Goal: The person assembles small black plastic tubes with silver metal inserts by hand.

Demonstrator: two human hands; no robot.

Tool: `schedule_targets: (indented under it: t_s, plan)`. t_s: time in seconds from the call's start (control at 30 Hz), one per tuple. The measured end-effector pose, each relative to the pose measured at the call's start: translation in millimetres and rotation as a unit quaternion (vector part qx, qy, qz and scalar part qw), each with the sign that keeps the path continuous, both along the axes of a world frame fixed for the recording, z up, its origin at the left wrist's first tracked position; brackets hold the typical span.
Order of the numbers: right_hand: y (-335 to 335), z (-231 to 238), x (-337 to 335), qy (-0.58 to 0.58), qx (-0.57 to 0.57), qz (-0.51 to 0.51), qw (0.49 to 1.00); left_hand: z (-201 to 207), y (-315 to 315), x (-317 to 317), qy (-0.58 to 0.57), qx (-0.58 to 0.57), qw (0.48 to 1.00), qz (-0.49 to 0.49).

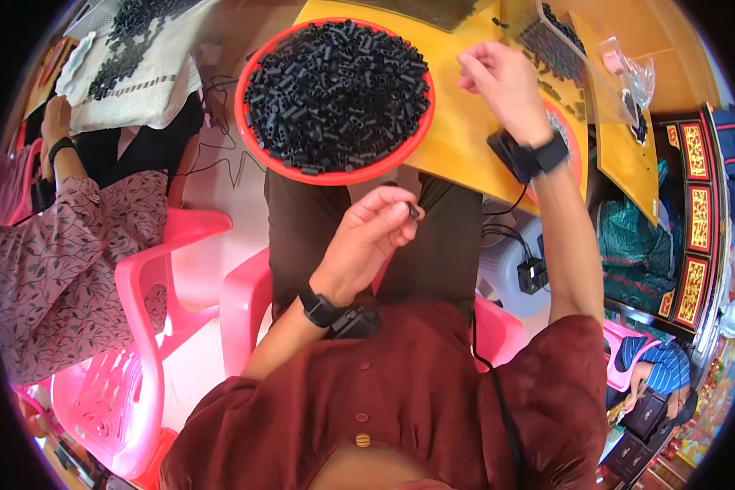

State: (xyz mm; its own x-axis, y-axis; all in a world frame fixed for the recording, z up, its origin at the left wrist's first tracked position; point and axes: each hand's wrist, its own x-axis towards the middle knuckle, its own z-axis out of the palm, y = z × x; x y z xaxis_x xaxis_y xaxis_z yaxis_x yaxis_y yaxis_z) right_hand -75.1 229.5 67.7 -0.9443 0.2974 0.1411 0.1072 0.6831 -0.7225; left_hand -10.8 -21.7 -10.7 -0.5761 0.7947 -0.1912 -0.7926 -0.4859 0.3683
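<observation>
My left hand (pixel 366 238) is raised over my lap, thumb and fingertips closed on a small black tube piece (pixel 414 211). My right hand (pixel 502 83) hovers above the yellow tabletop (pixel 457 135), to the right of the basin. Its fingers are curled in and pinched together; whatever they hold, if anything, is too small to make out. In front of me a round red basin (pixel 249 140) is heaped with short black tubes (pixel 335 94). A second round reddish container (pixel 574 155) with small pale pieces lies partly hidden beneath my right wrist.
At the left a co-worker (pixel 82 237) sits by a table with a white cloth (pixel 143 90) and black pieces on it. Pink plastic chairs (pixel 139 310) stand between us. A clear box (pixel 567 37) with dark pieces is at the far right. Cables hang beside a black adapter (pixel 533 275).
</observation>
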Motion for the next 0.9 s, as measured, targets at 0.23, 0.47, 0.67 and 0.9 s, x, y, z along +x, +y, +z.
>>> schedule_targets:
  t_s: [0.23,0.47,0.67,0.9]
  plan:
    - [-100,11,140,0.009,-0.193,-0.001,0.981,8,4,10,0.021,-0.044,0.997,0.057]
    - [-133,3,166,0.097,-0.141,-0.038,0.984,14,7,24,0.12,-0.081,0.986,0.079]
    - [-142,8,175,0.131,-0.139,-0.051,0.98,30,5,29,0.158,-0.079,0.98,0.091]
    - [-153,10,193,0.175,-0.167,-0.091,0.966,40,0,36,0.24,-0.077,0.964,0.089]
